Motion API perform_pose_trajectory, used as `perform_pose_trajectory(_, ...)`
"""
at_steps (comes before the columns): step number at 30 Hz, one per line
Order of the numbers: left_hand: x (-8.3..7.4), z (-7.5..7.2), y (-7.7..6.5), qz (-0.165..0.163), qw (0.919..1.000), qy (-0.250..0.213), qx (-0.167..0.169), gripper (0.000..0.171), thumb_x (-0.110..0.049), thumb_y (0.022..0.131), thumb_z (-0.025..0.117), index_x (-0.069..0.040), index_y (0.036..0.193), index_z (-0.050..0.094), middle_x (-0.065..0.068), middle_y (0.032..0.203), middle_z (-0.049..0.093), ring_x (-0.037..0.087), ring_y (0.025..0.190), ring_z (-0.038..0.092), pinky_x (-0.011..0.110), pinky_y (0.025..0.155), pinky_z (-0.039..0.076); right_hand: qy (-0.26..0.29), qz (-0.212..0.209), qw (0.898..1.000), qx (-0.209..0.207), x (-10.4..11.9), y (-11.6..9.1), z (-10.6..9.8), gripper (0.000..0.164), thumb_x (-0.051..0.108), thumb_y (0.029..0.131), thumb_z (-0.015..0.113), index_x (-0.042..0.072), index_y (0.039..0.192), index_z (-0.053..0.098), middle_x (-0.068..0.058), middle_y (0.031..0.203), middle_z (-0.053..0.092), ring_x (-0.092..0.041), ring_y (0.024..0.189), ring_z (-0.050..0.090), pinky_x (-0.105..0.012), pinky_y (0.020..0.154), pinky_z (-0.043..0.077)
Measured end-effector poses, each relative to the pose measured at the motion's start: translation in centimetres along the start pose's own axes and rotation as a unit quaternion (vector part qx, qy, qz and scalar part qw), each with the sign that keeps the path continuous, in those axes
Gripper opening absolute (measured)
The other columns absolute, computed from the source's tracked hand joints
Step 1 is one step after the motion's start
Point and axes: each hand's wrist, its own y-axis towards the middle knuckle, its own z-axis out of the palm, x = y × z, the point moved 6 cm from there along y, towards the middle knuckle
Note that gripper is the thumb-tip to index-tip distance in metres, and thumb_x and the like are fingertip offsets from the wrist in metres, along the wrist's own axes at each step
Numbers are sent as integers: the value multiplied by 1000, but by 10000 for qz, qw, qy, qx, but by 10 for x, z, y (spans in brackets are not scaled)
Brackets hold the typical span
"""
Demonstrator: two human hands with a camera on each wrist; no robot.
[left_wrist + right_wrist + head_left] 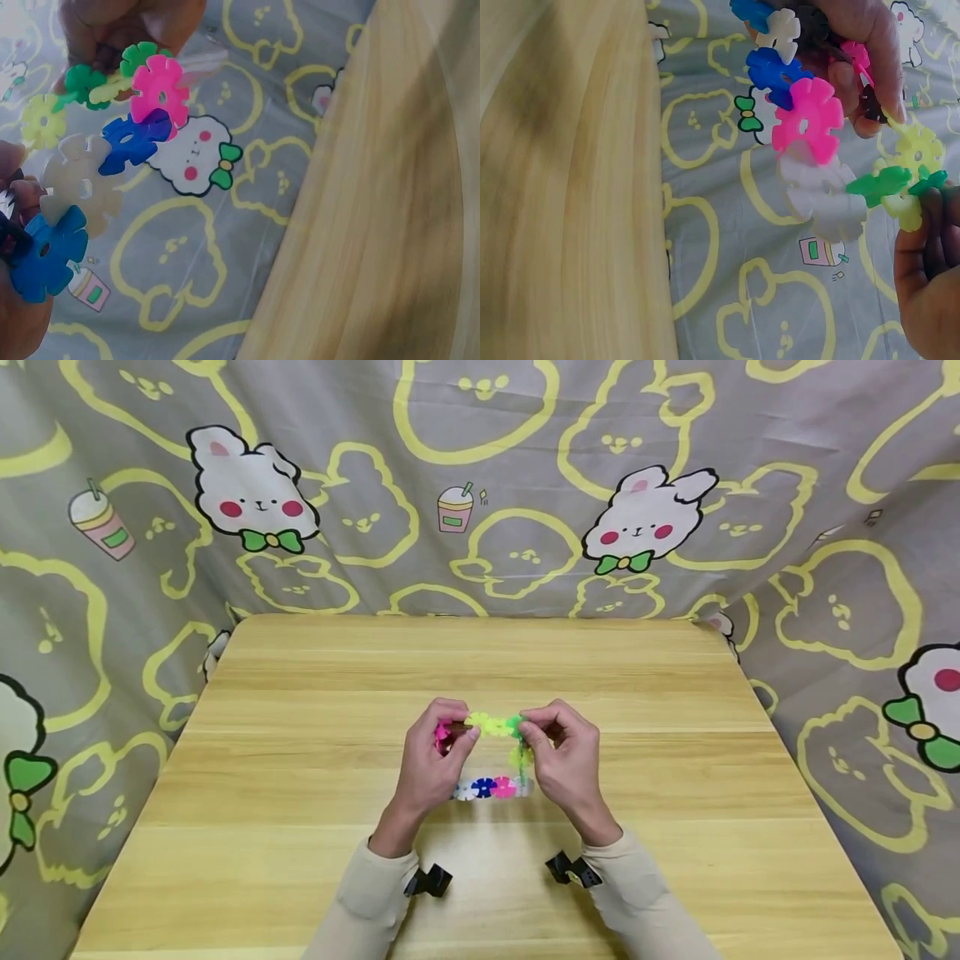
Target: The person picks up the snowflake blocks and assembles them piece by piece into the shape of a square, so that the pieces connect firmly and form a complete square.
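Both hands hold a loop of linked plastic snowflake discs above the table. My left hand pinches the loop's left side, beside a brown disc and a pink one. My right hand pinches a green disc at the far right corner. Yellow discs span between the two hands. On the near side run white, dark blue, pink and clear discs. A bright blue disc sits by the left hand. Fingers hide part of the left side.
The wood-grain table lies beneath the hands. A grey curtain with cartoon rabbits encloses its back and sides. Black straps or mounts show at the wrists.
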Motion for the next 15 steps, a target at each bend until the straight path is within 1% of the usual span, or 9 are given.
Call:
perform_pose_trajectory(3, 0, 1, 0, -37, 9999, 28, 104, 17, 3, 90, 62, 2, 105, 55, 15, 98, 58, 9, 72, 51, 18, 56, 44, 45, 167, 9998, 22, -4, 1, -2, 7, -1, 87, 68, -3, 93, 68, -15, 78, 66, -7, 64, 60, -22, 56, 52)
perform_pose_trajectory(6, 0, 2, 0, -98, 9994, 114, 296, 24, 0, 90, 62, -1, 113, 53, 13, 93, 56, 8, 66, 46, 19, 53, 40, 145, 395, 9991, 15, -9, 2, -6, 8, 0, 88, 67, -3, 95, 68, -17, 77, 66, -8, 63, 61, -22, 56, 52)
perform_pose_trajectory(7, 1, 3, 0, -132, 9991, 137, 370, 29, 0, 90, 62, -2, 117, 52, 12, 95, 55, 8, 65, 45, 19, 52, 39, 160, 460, 9988, 16, -10, 3, -7, 8, 0, 88, 66, -3, 96, 68, -18, 77, 66, -8, 63, 61, -22, 55, 52)
perform_pose_trajectory(9, 2, 3, -1, -208, 9983, 208, 510, 39, -1, 90, 62, -5, 126, 47, 12, 101, 56, 9, 66, 46, 19, 50, 39, 190, 575, 9982, 11, -12, 4, -9, 9, 1, 90, 65, -4, 97, 68, -19, 78, 65, -9, 63, 61, -22, 56, 52)
perform_pose_trajectory(10, 2, 3, -2, -246, 9978, 267, 545, 45, -2, 90, 63, -6, 131, 44, 12, 106, 56, 10, 70, 49, 20, 51, 41, 190, 640, 9978, 10, -13, 4, -9, 10, 2, 90, 65, -4, 97, 67, -19, 78, 65, -8, 64, 60, -22, 56, 52)
perform_pose_trajectory(12, 2, 0, -3, -312, 9968, 481, 559, 56, -5, 88, 66, -9, 137, 38, 12, 119, 55, 14, 82, 54, 23, 58, 46, 190, 762, 9969, -6, -16, 6, -11, 11, 3, 91, 64, -4, 98, 67, -17, 77, 65, -8, 63, 60, -23, 56, 53)
perform_pose_trajectory(14, 3, -3, -5, -403, 9950, 768, 505, 65, -9, 86, 69, -11, 141, 35, 11, 125, 53, 17, 94, 55, 26, 66, 49, 204, 922, 9955, -68, -19, 7, -12, 12, 3, 91, 64, -4, 100, 67, -12, 77, 64, -8, 63, 60, -23, 57, 53)
perform_pose_trajectory(15, 3, -6, -6, -456, 9937, 903, 477, 67, -11, 85, 71, -12, 142, 35, 10, 126, 53, 17, 97, 55, 27, 70, 50, 240, 1007, 9946, -116, -21, 7, -14, 12, 2, 90, 65, -4, 100, 66, -9, 77, 64, -8, 62, 59, -22, 57, 53)
